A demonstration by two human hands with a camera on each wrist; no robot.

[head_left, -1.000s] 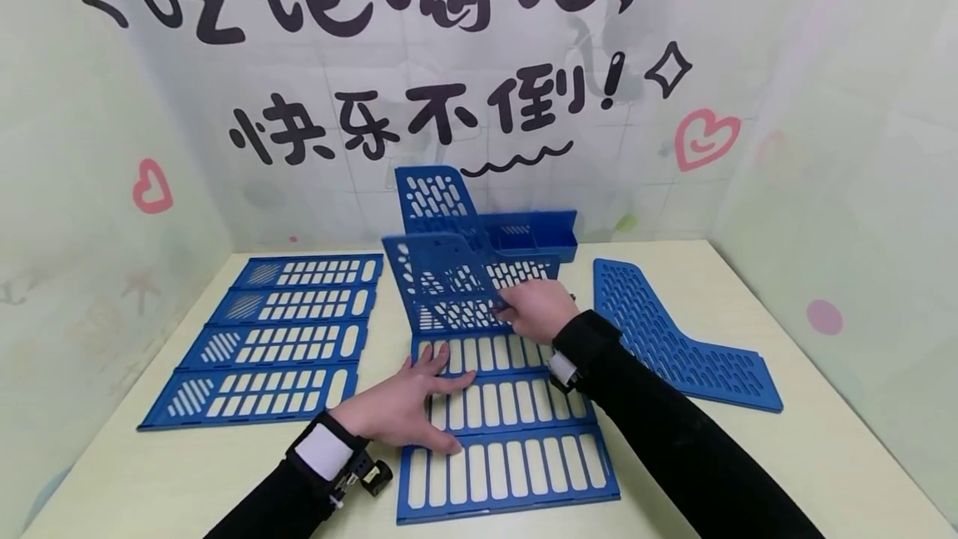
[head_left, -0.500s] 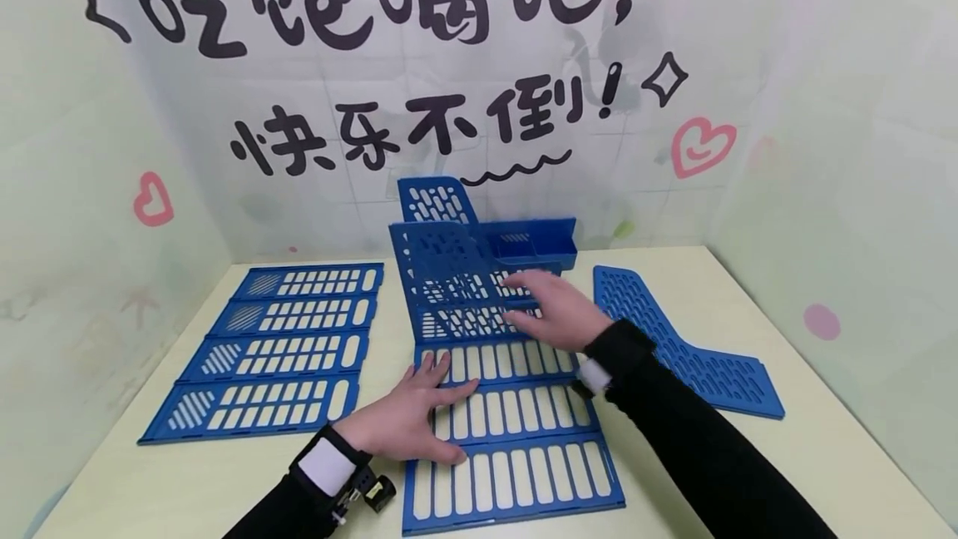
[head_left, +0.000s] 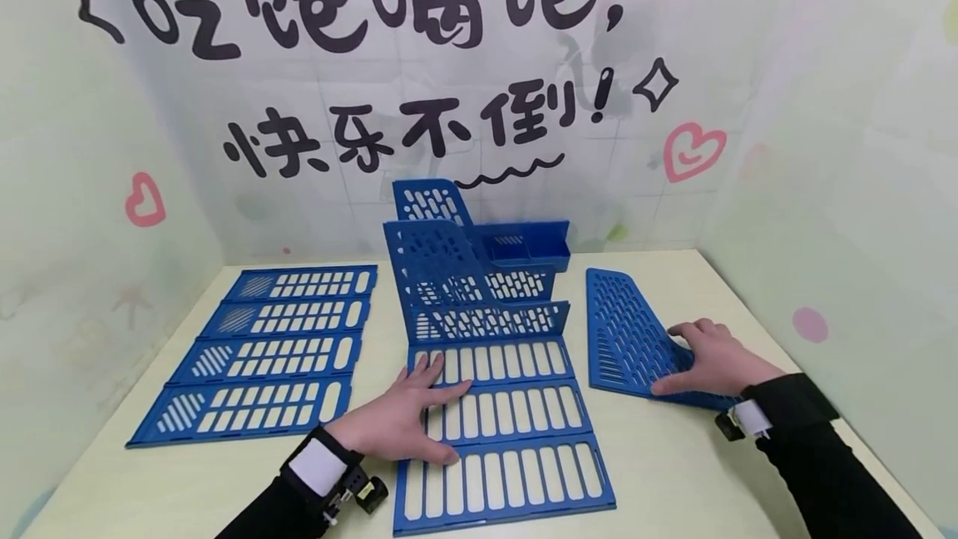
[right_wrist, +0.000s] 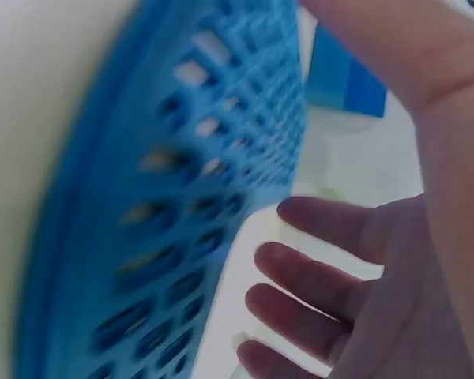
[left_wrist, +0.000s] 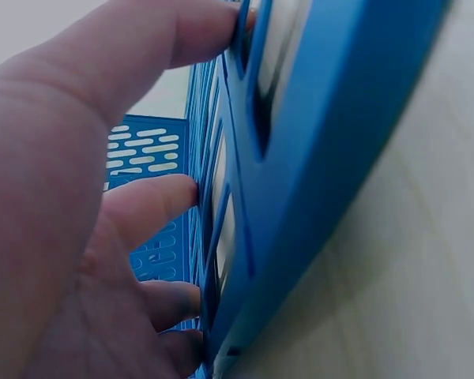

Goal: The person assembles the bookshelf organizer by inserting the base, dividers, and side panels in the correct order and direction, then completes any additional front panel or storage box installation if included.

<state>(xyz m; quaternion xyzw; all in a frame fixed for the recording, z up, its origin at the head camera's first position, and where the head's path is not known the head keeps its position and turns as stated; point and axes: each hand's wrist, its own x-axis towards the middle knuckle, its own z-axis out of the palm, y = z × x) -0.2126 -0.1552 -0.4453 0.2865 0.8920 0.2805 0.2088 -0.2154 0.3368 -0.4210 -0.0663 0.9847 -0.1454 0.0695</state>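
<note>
My left hand (head_left: 407, 414) lies flat, fingers spread, on the blue slotted base panel (head_left: 516, 472) at the table's middle. The left wrist view shows its fingertips (left_wrist: 170, 197) pressed against that panel (left_wrist: 316, 158). Two perforated blue dividers (head_left: 456, 269) stand upright at the base's far end. My right hand (head_left: 703, 356) rests with straight fingers on the near end of a loose curved blue side panel (head_left: 621, 327) lying flat to the right. In the right wrist view the panel (right_wrist: 182, 197) is blurred and the fingers (right_wrist: 324, 276) are loosely spread beside it.
A second slotted blue panel (head_left: 262, 348) lies flat at the left. A small blue tray (head_left: 535, 244) sits behind the dividers against the wall. Walls close in the table (head_left: 674, 472) at the back and on both sides.
My right hand has let go of the upright divider and swung right onto the loose side panel. The divider stays standing. My left hand has not moved.
</note>
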